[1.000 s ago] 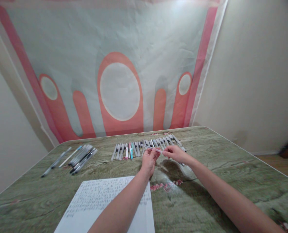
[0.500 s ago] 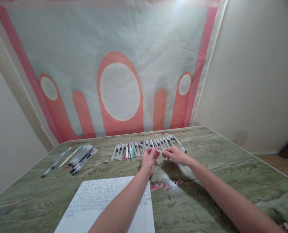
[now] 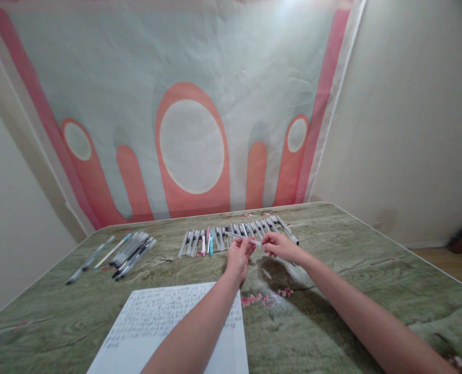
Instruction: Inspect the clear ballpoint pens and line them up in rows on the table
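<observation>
My left hand (image 3: 239, 255) pinches a thin translucent pen (image 3: 252, 241) between thumb and fingers, its far end angled up to the left over a row of pens. At the pen's near end is my right hand (image 3: 281, 246), its fingers curled together; what they hold, if anything, is too small to make out. The row of clear pens with dark parts (image 3: 194, 243) lies just beyond both hands, with a pink-and-white pen (image 3: 203, 244) and a teal pen (image 3: 211, 245) among them.
A handwritten sheet (image 3: 157, 317) lies under my left forearm. At the left of the wood-patterned table (image 3: 312, 306) are a bundle of pens (image 3: 132, 254), a blue-tipped pen (image 3: 114, 250) and further grey pens (image 3: 93, 259). A patterned cloth (image 3: 239, 62) hangs behind.
My right hand has shifted slightly away from the pen's near end, with its fingers a little more curled. My left hand and the pen are nearly unmoved.
</observation>
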A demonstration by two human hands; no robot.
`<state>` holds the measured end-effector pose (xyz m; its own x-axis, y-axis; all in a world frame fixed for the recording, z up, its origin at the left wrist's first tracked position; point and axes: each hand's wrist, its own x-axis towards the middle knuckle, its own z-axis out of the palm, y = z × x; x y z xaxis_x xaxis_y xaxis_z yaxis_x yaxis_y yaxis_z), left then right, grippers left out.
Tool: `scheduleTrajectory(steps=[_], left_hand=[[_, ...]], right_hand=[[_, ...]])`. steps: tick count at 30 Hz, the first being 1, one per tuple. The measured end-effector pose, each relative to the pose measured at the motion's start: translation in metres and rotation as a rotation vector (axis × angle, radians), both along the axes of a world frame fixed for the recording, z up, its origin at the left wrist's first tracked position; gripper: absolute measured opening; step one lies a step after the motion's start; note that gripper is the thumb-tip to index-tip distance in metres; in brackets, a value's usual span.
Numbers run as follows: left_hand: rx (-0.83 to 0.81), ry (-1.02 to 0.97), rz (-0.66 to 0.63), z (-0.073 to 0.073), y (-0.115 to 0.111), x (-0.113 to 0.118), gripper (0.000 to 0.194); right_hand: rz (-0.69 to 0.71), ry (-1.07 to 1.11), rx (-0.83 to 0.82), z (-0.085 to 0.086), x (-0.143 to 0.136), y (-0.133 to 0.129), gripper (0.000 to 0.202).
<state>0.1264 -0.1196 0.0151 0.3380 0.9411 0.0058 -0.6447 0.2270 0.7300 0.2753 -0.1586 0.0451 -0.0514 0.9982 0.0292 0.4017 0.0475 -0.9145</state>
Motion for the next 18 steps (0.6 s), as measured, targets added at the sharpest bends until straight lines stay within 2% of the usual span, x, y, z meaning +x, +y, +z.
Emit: scheduleTrajectory(steps=[7, 18], left_hand=[[0.005, 0.004, 0.01, -0.001, 0.0004, -0.0005, 0.027], [0.009, 0.038, 0.013, 0.0, 0.0002, -0.0003, 0.03]], right_hand=[[-0.015, -0.112, 0.016, 0.0056, 0.0043, -0.0006, 0.017], [0.046, -0.192, 0.051, 0.0065, 0.0042, -0.0039, 0.023]])
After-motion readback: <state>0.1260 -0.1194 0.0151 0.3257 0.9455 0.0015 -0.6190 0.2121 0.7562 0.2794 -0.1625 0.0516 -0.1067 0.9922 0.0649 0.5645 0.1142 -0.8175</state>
